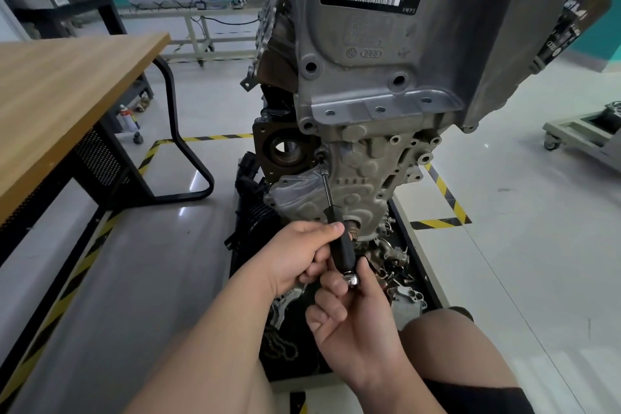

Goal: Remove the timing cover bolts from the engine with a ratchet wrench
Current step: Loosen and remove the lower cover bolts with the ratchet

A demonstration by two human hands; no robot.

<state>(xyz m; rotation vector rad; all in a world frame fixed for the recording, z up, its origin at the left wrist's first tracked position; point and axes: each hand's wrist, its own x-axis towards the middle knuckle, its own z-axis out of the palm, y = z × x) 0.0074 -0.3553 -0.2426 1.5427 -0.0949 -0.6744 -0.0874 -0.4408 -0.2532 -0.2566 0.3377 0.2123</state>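
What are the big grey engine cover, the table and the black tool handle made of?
Engine cover: probably cast metal, likely aluminium; dull grey, grainy skin.
Table top: looks like wood or laminate; tan with grain lines.
Tool handle: probably black plastic or rubber; matte.

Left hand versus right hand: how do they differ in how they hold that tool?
The left hand grips the tool at its black handle; the right hand pinches its chrome end. The left hand sits higher, nearer the engine; the right hand lower, nearer the camera. Both hold one tool, whose shaft reaches a bolt on the engine.
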